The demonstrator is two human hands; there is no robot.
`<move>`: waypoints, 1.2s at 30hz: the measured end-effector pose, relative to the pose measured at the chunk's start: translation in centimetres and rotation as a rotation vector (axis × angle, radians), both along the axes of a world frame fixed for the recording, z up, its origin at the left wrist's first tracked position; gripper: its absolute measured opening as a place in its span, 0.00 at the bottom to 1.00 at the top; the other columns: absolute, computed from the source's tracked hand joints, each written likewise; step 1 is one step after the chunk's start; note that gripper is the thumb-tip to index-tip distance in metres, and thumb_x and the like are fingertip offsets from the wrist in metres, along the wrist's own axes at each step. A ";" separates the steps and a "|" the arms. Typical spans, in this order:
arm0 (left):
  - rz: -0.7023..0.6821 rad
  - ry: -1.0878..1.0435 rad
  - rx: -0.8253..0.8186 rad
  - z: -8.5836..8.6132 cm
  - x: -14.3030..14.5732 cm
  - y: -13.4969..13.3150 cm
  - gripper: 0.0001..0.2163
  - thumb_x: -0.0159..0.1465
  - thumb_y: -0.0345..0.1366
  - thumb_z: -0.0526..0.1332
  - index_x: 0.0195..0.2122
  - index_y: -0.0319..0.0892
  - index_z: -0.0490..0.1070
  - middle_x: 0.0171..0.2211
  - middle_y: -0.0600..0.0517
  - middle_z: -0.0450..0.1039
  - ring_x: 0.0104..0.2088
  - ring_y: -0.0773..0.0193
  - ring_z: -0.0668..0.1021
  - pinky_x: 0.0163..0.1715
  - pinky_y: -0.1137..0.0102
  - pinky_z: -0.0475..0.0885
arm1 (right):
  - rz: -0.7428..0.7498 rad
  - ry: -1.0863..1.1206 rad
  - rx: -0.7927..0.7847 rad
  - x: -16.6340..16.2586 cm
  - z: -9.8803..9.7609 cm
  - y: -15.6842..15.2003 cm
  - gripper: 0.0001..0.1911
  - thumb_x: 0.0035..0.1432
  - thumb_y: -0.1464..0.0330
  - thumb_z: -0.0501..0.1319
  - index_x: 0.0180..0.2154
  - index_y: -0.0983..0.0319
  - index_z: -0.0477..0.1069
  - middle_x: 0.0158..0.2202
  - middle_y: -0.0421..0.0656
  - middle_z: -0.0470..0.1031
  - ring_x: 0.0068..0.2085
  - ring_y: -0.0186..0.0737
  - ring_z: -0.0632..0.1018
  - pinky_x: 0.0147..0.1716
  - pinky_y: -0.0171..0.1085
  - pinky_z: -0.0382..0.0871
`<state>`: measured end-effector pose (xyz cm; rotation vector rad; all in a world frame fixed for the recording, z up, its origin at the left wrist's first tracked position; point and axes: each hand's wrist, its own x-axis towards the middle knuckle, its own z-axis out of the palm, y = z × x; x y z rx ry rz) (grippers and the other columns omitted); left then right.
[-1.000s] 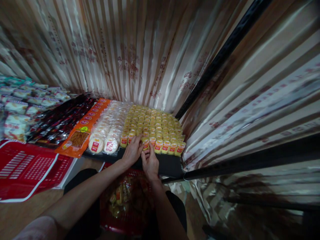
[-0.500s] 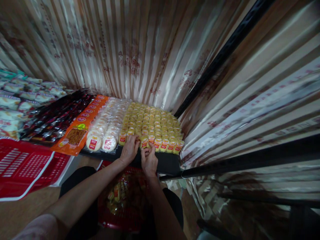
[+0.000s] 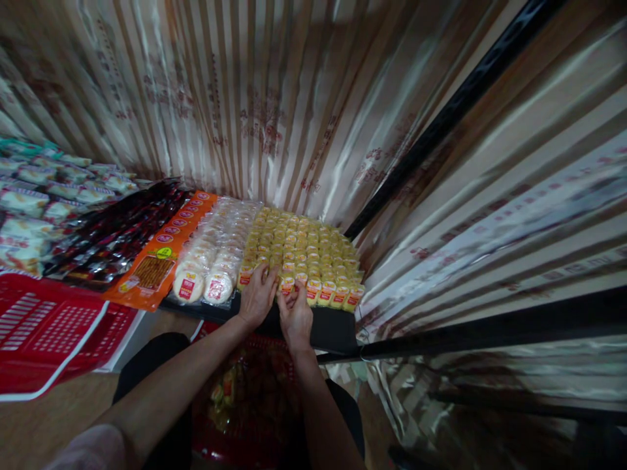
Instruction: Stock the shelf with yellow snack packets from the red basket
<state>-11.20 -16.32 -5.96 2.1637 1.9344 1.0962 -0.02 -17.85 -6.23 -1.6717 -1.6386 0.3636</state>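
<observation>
Pleated sheeting (image 3: pixel 289 85) is hung beyond the grip, behind a black shelf (image 3: pixel 333 331). Yellow packs (image 3: pixel 318 251) are ranked in tight rows ahead of the grip; labels (image 3: pixel 325 295) on the front row are turned outward, probably so that they can be read. One front pack (image 3: pixel 287 284) is flanked by the left hand (image 3: pixel 257 300) and the right hand (image 3: pixel 298 323), perhaps so that it can be steadied from both sides. Both hands are curled narrow; whether anything is pinched cannot be told. White packs (image 3: pixel 218 285) are stacked left of the grip, an orange pack (image 3: pixel 145 273) laid past them. Below the grip, a red basket (image 3: pixel 213 453) is set, presumably for easy reach; its contents are dim.
</observation>
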 end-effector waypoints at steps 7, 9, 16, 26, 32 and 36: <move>-0.045 -0.062 0.040 -1.2 -0.5 0.2 0.16 0.63 0.32 0.52 0.53 0.42 0.62 0.54 0.41 0.61 0.54 0.55 0.67 0.48 0.60 0.69 | -0.134 -0.100 0.017 -0.7 0.0 -0.1 0.23 0.57 0.56 0.53 0.49 0.63 0.61 0.24 0.38 0.73 0.24 0.37 0.75 0.23 0.31 0.57; -0.044 -0.057 0.030 -1.2 -0.5 0.3 0.16 0.63 0.32 0.52 0.53 0.41 0.62 0.54 0.42 0.62 0.54 0.55 0.67 0.48 0.61 0.70 | -0.162 -0.084 0.004 -0.9 0.1 -0.1 0.23 0.56 0.56 0.53 0.48 0.63 0.60 0.24 0.38 0.73 0.23 0.38 0.75 0.22 0.32 0.56; -0.040 -0.037 -0.004 -1.5 -0.5 0.3 0.15 0.63 0.32 0.51 0.51 0.42 0.65 0.55 0.43 0.62 0.54 0.56 0.68 0.47 0.62 0.70 | -0.209 -0.048 -0.010 -1.2 -0.3 0.1 0.19 0.57 0.55 0.53 0.42 0.62 0.60 0.25 0.38 0.74 0.24 0.37 0.74 0.22 0.32 0.54; -0.056 -0.114 -0.063 -1.4 -0.8 0.2 0.16 0.63 0.31 0.49 0.51 0.45 0.66 0.56 0.46 0.61 0.54 0.58 0.66 0.49 0.64 0.68 | -0.124 -0.010 0.035 -1.3 -1.0 0.9 0.15 0.58 0.57 0.51 0.38 0.62 0.63 0.24 0.38 0.69 0.24 0.35 0.71 0.25 0.32 0.60; -0.058 -0.112 -0.020 -1.3 -0.8 0.2 0.15 0.63 0.31 0.50 0.51 0.43 0.66 0.55 0.45 0.62 0.54 0.57 0.67 0.48 0.64 0.68 | -0.028 0.046 0.101 -1.3 -1.2 0.8 0.13 0.60 0.62 0.49 0.38 0.63 0.66 0.26 0.40 0.68 0.27 0.34 0.70 0.32 0.33 0.65; -0.059 -0.097 -0.015 -1.0 -0.8 0.2 0.15 0.64 0.32 0.50 0.51 0.42 0.65 0.55 0.43 0.62 0.53 0.55 0.67 0.48 0.63 0.68 | 0.074 0.027 0.128 -1.3 -1.2 0.5 0.15 0.61 0.64 0.48 0.41 0.64 0.69 0.30 0.43 0.70 0.30 0.35 0.71 0.36 0.34 0.66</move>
